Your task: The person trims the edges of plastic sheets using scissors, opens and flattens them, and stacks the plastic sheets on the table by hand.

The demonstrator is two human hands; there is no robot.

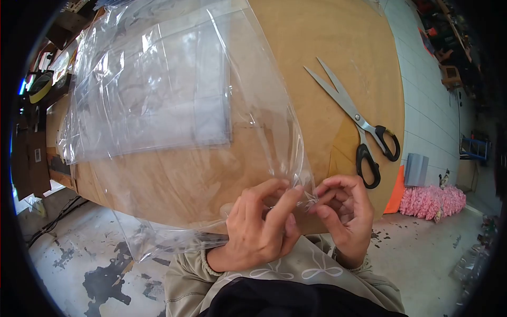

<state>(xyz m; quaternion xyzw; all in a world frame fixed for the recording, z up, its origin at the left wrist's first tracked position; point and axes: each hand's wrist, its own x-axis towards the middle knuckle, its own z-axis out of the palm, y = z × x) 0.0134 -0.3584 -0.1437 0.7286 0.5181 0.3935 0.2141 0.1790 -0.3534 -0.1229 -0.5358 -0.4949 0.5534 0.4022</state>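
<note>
A large clear plastic sheet [253,142] spreads over the brown tabletop and hangs over its front edge at the left. My left hand [261,224] grips its gathered corner near the table's front edge, fingers bent around the film. Close beside it on the right, my right hand [346,214] pinches the same corner between thumb and fingertips. Scissors [357,117] with black handles lie with their blades apart, just beyond my right hand. Beneath the clear sheet rests a stack of folded transparent plastic [158,116].
The brown table [296,31] has a rounded right edge. On the floor to the right are a pink fluffy bundle [433,203], an orange piece [394,191] and a grey object [416,169]. A roll of yellow tape [41,87] is at the far left, with dark cables [55,224] below.
</note>
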